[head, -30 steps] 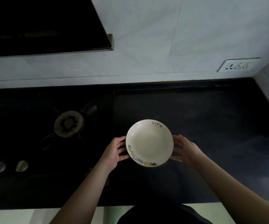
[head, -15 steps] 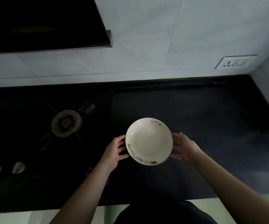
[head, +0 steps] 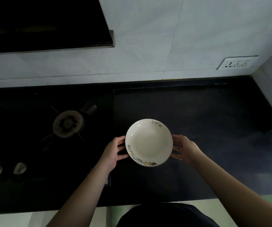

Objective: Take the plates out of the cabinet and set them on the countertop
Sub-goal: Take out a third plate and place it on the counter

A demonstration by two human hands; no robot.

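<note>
My left hand (head: pixel 111 152) and right hand (head: pixel 186 149) cradle the round cream ceramic plate (head: pixel 148 142), fingers curled under its rim; next, I judge, lower it level onto the black worktop (head: pixel 205 115).

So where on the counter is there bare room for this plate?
Bare dark countertop runs right of the stove, from under the plate back to the wall and right corner. The burner side is crowded.

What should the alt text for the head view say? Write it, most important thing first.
Seen from above, a person's left hand and right hand hold a white plate by opposite edges over a dark countertop. A gas burner lies to its left; a wall socket is upper right.
</note>
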